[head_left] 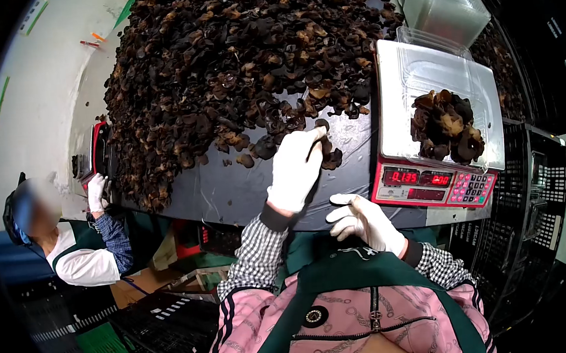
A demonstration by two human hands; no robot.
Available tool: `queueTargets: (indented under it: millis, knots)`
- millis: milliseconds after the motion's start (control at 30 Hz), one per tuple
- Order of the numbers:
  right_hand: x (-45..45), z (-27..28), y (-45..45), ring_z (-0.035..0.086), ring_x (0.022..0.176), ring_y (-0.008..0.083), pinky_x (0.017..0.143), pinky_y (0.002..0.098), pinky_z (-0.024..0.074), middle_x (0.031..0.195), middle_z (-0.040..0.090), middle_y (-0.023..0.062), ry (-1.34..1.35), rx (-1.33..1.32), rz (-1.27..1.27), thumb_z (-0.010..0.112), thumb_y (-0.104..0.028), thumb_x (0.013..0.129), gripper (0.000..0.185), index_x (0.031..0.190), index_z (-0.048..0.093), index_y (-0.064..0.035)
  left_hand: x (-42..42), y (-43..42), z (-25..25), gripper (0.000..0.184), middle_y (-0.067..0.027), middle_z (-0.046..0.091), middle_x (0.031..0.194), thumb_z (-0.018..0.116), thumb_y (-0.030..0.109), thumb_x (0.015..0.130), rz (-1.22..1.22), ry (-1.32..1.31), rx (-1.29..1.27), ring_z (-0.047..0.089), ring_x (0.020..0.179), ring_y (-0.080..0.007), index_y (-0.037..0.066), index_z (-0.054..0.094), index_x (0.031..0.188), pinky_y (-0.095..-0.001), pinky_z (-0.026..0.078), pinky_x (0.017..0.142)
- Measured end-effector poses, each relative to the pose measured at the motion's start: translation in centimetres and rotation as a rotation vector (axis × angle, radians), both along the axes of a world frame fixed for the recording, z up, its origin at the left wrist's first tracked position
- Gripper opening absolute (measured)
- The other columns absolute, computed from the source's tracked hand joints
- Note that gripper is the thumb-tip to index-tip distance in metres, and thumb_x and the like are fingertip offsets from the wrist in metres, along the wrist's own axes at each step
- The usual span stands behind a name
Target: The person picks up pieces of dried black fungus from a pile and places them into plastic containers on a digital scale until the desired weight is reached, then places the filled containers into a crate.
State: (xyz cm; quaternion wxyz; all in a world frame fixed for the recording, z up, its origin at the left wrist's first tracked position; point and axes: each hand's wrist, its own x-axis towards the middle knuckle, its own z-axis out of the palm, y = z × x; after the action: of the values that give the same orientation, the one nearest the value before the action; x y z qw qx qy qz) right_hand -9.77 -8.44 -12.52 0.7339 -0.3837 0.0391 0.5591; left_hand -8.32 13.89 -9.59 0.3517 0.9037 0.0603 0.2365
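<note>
My left hand (298, 171), in a white glove, reaches over the table to the near edge of a large heap of dark wood ear mushrooms (242, 55). Its thumb and fingers are closed on a wood ear mushroom (323, 125), and more pieces lie under and beside the fingertips. My right hand (368, 222), also gloved, hovers at the table's near edge with its fingers apart and nothing in them. To its right, a clear plastic tray (414, 75) sits on a red digital scale (381, 186), with a clump of wood ear mushrooms (449, 125) inside; red digits are lit.
Stacked clear plastic containers (445, 8) stand behind the scale. Black crates (496, 227) are at the right. A co-worker (85, 256) stands at the left, a gloved hand beside another red scale (99, 147). The dark tabletop (221, 190) shows in front of the heap.
</note>
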Motion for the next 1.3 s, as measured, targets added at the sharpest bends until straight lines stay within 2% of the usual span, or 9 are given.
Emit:
queueTargets:
  millis: [133,267,367,700,767,933,1100,1200,1300]
  knots:
    - [0.1,0.4,1.0,0.068,0.109,0.0262,0.086,0.0425,0.0569,0.128,0.062,0.0125,0.232,0.130,0.006,0.037,-0.069,0.103,0.072,0.145,0.047,-0.0110,-4.3,-0.9,3.8,0.027,-0.0130,0.073,0.105,0.071,0.006,0.088,-0.299,0.288,-0.175,0.069,0.097,-0.0279,0.006,0.074,0.115,-0.0353,0.055,0.085]
    - [-0.4,0.1,0.9,0.066,0.090,0.0193,0.073,0.0302,0.0498,0.105,0.066,0.0066,0.163,0.010,-0.025,0.057,-0.031,0.104,0.033,0.126,0.064,-0.0080,-3.5,-1.4,1.3,0.034,-0.0086,0.068,0.108,0.072,0.018,0.088,-0.250,0.166,0.209,0.063,0.099,-0.0297,0.008,0.070,0.121,-0.0377,0.053,0.086]
    - [-1.3,-1.3,0.7,0.066,0.090,0.0207,0.075,0.0313,0.0499,0.099,0.067,0.0071,0.138,0.095,-0.011,0.056,-0.028,0.103,0.031,0.120,0.067,-0.0045,-1.4,-2.3,-1.2,0.038,-0.0081,0.065,0.108,0.071,0.018,0.088,-0.131,0.211,0.314,0.060,0.098,-0.0295,0.008,0.065,0.125,-0.0386,0.052,0.082]
    - [-1.3,0.5,0.8,0.070,0.097,0.0273,0.075,0.0387,0.0550,0.117,0.070,0.0117,0.382,0.033,-0.117,0.033,-0.064,0.106,0.067,0.132,0.062,-0.0090,-8.0,-5.0,4.8,0.032,-0.0114,0.072,0.100,0.076,0.009,0.083,-0.346,0.215,-0.115,0.068,0.094,-0.0307,0.006,0.073,0.114,-0.0383,0.056,0.083]
    - [-1.2,0.7,0.1,0.066,0.083,0.0211,0.067,0.0318,0.0544,0.107,0.069,0.0095,0.509,-0.099,-0.060,0.046,-0.047,0.108,0.049,0.126,0.066,-0.0067,-9.6,-4.5,3.5,0.036,-0.0119,0.072,0.103,0.077,0.011,0.082,-0.288,0.190,-0.115,0.068,0.096,-0.0311,0.007,0.072,0.117,-0.0378,0.056,0.083]
    - [-1.4,-1.0,-0.7,0.060,0.073,0.0143,0.058,0.0260,0.0460,0.095,0.065,0.0033,0.108,0.041,0.071,0.059,-0.027,0.103,0.026,0.123,0.065,-0.0112,-9.2,-2.2,0.9,0.029,-0.0071,0.072,0.100,0.069,0.004,0.085,0.117,0.211,0.321,0.066,0.094,-0.0305,0.008,0.072,0.113,-0.0359,0.055,0.084]
    - [-1.0,2.1,0.5,0.065,0.072,0.0164,0.054,0.0282,0.0489,0.099,0.070,0.0058,0.243,-0.080,-0.034,0.058,-0.035,0.105,0.034,0.130,0.063,-0.0124,-9.7,-2.1,-1.2,0.029,-0.0091,0.070,0.101,0.073,0.004,0.084,-0.094,0.104,-0.062,0.067,0.088,-0.0273,0.006,0.072,0.113,-0.0354,0.055,0.080]
    - [-0.9,1.7,0.8,0.067,0.072,0.0181,0.056,0.0282,0.0503,0.098,0.070,0.0068,0.266,-0.018,-0.077,0.061,-0.030,0.104,0.031,0.128,0.064,-0.0105,-9.2,-2.6,3.4,0.041,-0.0101,0.069,0.109,0.080,0.011,0.084,-0.255,0.365,-0.365,0.066,0.086,-0.0202,0.007,0.071,0.124,-0.0313,0.055,0.079]
    - [-0.4,0.7,0.8,0.065,0.069,0.0184,0.056,0.0280,0.0494,0.092,0.068,0.0066,0.207,-0.007,-0.034,0.063,-0.023,0.103,0.023,0.117,0.066,-0.0051,-6.7,1.1,1.4,0.039,-0.0128,0.068,0.113,0.075,0.011,0.088,-0.038,0.054,0.148,0.069,0.097,-0.0285,0.005,0.068,0.125,-0.0363,0.056,0.086]
